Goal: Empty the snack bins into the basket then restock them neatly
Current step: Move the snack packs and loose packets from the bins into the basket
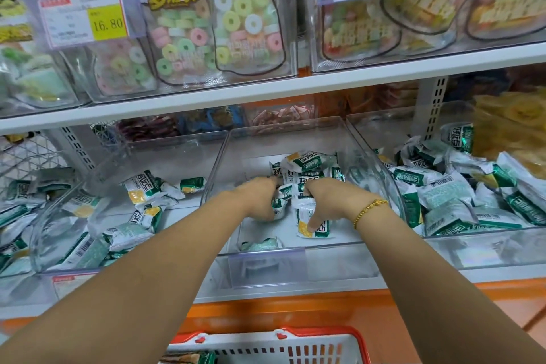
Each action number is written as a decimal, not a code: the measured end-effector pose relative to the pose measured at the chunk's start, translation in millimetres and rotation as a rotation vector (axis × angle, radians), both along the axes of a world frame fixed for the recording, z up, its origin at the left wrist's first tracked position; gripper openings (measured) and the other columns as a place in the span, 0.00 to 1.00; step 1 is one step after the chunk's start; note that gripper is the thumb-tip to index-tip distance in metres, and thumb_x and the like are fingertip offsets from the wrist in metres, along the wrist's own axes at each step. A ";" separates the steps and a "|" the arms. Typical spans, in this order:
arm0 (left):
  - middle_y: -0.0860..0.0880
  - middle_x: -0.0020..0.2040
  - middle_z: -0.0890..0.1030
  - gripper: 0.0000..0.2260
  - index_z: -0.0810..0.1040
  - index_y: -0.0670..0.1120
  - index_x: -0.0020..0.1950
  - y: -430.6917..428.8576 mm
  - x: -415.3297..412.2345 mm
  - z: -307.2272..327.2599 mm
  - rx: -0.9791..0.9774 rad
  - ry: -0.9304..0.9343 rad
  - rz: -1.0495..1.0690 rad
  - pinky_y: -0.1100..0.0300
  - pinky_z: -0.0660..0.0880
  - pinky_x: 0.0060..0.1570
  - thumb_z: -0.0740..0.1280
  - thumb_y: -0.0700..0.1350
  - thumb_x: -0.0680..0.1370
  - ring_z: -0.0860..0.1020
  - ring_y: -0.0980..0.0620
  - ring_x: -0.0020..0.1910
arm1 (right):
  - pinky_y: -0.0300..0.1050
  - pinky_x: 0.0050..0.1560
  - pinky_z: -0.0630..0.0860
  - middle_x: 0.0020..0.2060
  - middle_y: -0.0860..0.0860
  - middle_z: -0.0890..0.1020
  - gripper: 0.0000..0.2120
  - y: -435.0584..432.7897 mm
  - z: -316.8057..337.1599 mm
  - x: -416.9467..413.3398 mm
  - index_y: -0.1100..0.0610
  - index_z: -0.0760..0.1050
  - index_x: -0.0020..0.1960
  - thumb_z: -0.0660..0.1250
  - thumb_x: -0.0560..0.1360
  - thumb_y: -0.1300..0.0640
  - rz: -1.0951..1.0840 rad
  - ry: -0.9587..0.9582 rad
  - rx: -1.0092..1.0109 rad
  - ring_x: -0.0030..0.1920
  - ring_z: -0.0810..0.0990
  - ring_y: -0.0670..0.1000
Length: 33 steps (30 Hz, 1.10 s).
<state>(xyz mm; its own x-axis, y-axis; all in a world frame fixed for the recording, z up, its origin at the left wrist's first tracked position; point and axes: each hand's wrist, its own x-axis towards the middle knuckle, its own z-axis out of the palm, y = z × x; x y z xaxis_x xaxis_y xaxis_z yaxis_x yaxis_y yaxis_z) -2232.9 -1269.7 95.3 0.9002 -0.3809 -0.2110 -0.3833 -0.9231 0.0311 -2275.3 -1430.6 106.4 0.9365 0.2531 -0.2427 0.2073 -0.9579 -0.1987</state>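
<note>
Left grip (pixel 260 198), right grip (pixel 328 201) clutch packets (pixel 307 168) inside bin (pixel 266 252).

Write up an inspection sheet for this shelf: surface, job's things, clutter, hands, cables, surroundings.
Surface: white lower shelf carrying clear bins.
Job's things: middle bin partly filled with snack packets; left bin and right bin hold more; basket below.
Clutter: nothing seen.
Hands: left hand and right hand both grip packets inside the middle bin.
Cables: nothing seen.
Surroundings: upper shelf with candy bags and price tags.
</note>
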 end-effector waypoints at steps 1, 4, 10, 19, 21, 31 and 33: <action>0.45 0.48 0.76 0.14 0.70 0.44 0.52 -0.5 -0.5 1.9 -0.024 -0.003 0.023 0.59 0.69 0.37 0.70 0.41 0.71 0.72 0.48 0.43 | 0.46 0.58 0.75 0.62 0.55 0.76 0.31 -0.1 0.6 -1.1 0.61 0.69 0.66 0.76 0.68 0.51 0.000 -0.007 -0.005 0.60 0.75 0.55; 0.49 0.38 0.72 0.11 0.69 0.45 0.44 -3.4 -4.5 5.2 -0.103 0.016 0.113 0.61 0.65 0.33 0.71 0.43 0.71 0.71 0.48 0.38 | 0.45 0.58 0.73 0.63 0.54 0.74 0.33 -2.1 6.4 -8.9 0.59 0.68 0.68 0.76 0.67 0.51 0.001 -0.058 0.045 0.62 0.73 0.55; 0.49 0.40 0.76 0.09 0.75 0.46 0.41 -5.9 -28.7 17.6 -0.386 0.069 0.309 0.62 0.69 0.31 0.73 0.47 0.71 0.73 0.52 0.37 | 0.45 0.58 0.72 0.64 0.52 0.76 0.37 -9.7 34.3 -42.5 0.55 0.66 0.70 0.78 0.66 0.52 0.021 -0.305 0.189 0.62 0.74 0.54; 0.52 0.44 0.79 0.13 0.75 0.48 0.54 33.9 -178.7 74.7 -0.862 -0.268 0.354 0.61 0.70 0.36 0.72 0.47 0.72 0.76 0.53 0.41 | 0.38 0.58 0.66 0.66 0.44 0.72 0.34 -24.4 61.6 -147.8 0.48 0.65 0.70 0.74 0.68 0.43 0.159 -0.435 0.260 0.64 0.70 0.46; 0.54 0.45 0.80 0.12 0.75 0.51 0.51 46.7 -224.0 63.8 -0.989 -0.227 0.369 0.57 0.74 0.43 0.74 0.47 0.71 0.78 0.53 0.44 | 0.35 0.57 0.65 0.65 0.43 0.72 0.34 -24.2 55.5 -171.4 0.47 0.65 0.70 0.74 0.68 0.43 0.181 -0.375 0.260 0.63 0.70 0.45; 0.45 0.65 0.74 0.31 0.62 0.42 0.74 36.0 -294.0 -130.5 -0.620 0.330 0.699 0.65 0.71 0.39 0.69 0.50 0.76 0.76 0.51 0.48 | 0.44 0.49 0.73 0.57 0.53 0.77 0.26 11.9 -126.4 -204.3 0.57 0.69 0.65 0.72 0.71 0.50 0.170 0.067 0.000 0.53 0.75 0.52; 0.43 0.59 0.78 0.29 0.67 0.39 0.70 31.9 -287.8 -168.8 -0.584 0.368 0.768 0.62 0.74 0.38 0.71 0.52 0.74 0.77 0.50 0.45 | 0.48 0.55 0.75 0.58 0.56 0.77 0.24 23.9 -168.3 -207.1 0.58 0.68 0.65 0.70 0.72 0.55 0.127 0.086 -0.029 0.57 0.76 0.55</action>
